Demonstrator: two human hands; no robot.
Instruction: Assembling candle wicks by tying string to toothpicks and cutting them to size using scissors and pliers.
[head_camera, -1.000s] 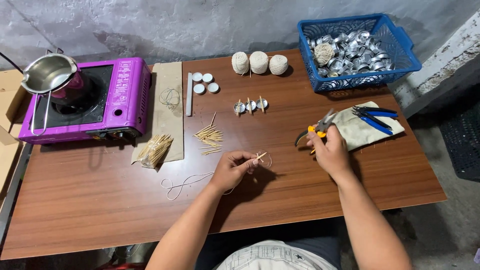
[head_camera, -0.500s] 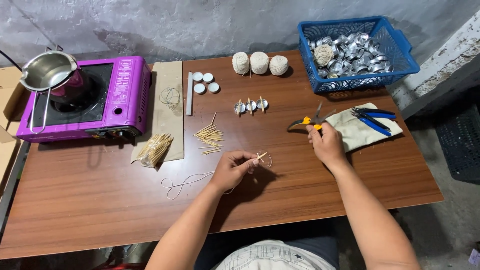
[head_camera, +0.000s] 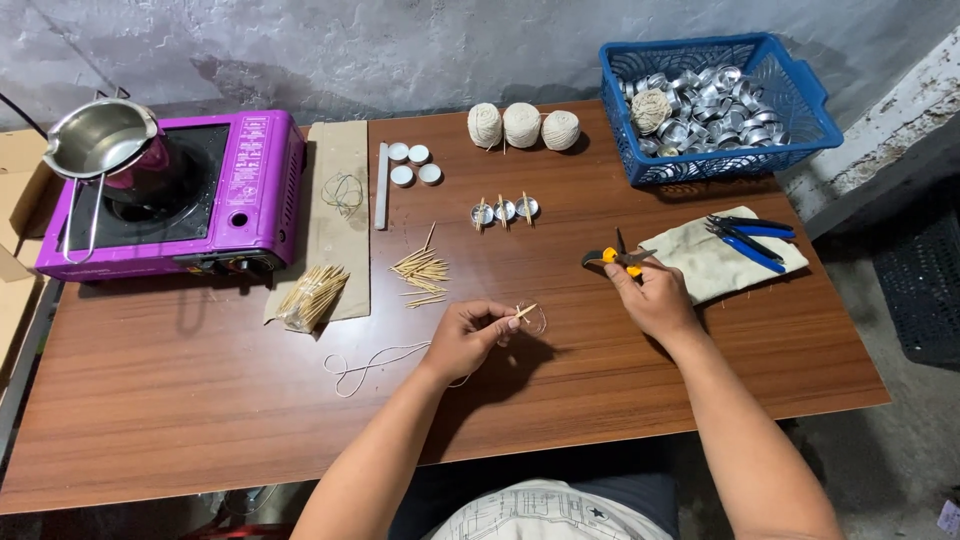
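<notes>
Left grip (head_camera: 470, 335) pinching toothpick (head_camera: 524, 312) with string (head_camera: 375, 360), right grip (head_camera: 652, 292) holding snips (head_camera: 615, 257) — blue basket (head_camera: 800, 95) behind

stick (head_camera: 524, 312) with string (head_camera: 375, 362), pinched; snips (head_camera: 617, 258) gripped

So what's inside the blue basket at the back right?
The blue basket holds a heap of small shiny metal cups with a ball of string on top. Whatever lies beneath the heap is covered.

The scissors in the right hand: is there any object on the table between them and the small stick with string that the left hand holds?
Nothing visible. Between the scissors in the right hand and the stick with string in the left hand lies only bare table. The loose sticks lie off to the left.
</notes>
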